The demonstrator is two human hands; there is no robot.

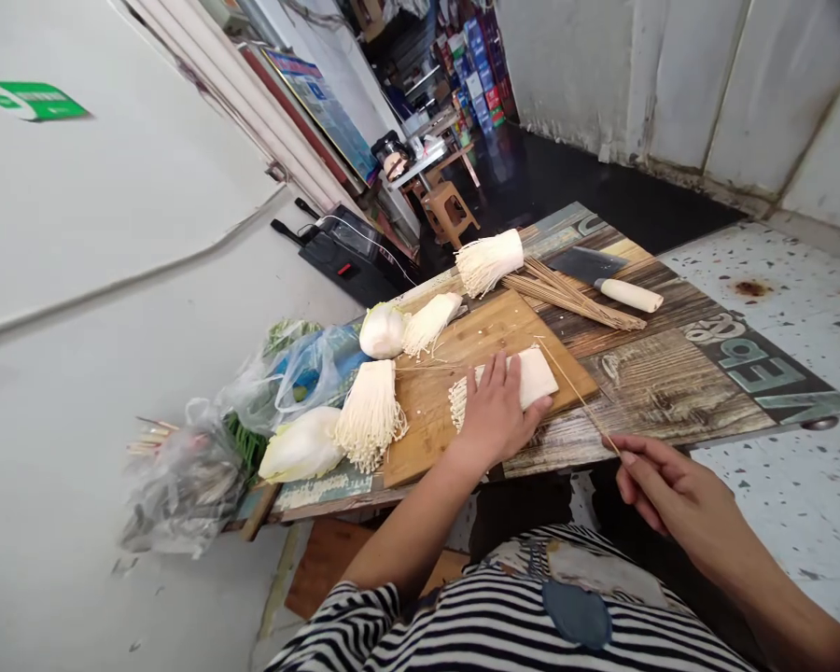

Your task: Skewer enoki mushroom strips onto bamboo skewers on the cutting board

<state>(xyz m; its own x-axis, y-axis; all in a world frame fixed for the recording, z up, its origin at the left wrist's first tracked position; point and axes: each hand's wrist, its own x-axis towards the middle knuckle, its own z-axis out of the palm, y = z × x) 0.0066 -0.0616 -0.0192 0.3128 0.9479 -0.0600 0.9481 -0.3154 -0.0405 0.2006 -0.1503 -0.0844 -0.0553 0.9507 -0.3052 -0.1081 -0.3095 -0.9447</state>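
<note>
My left hand (pixel 497 406) lies flat, fingers stretched out, on a bunch of enoki mushrooms (pixel 538 375) and presses it to the wooden cutting board (pixel 427 429). Between thumb and fingers, my right hand (pixel 662 481) pinches a thin bamboo skewer (pixel 574 387) by its near end, off the table's front edge. The skewer's far tip is close to the cut base of that bunch; whether it touches I cannot tell. A second enoki bunch (pixel 371 411) rests at the board's left edge, a smaller enoki piece (pixel 430 322) at its far left edge.
Beyond the board are another enoki bunch (pixel 490 261), a pile of skewers (pixel 574 297) and a cleaver (pixel 626 291) with a pale handle. Napa cabbages (pixel 304 445) and plastic bags of vegetables (pixel 189 467) crowd the left end. A wall runs along the left.
</note>
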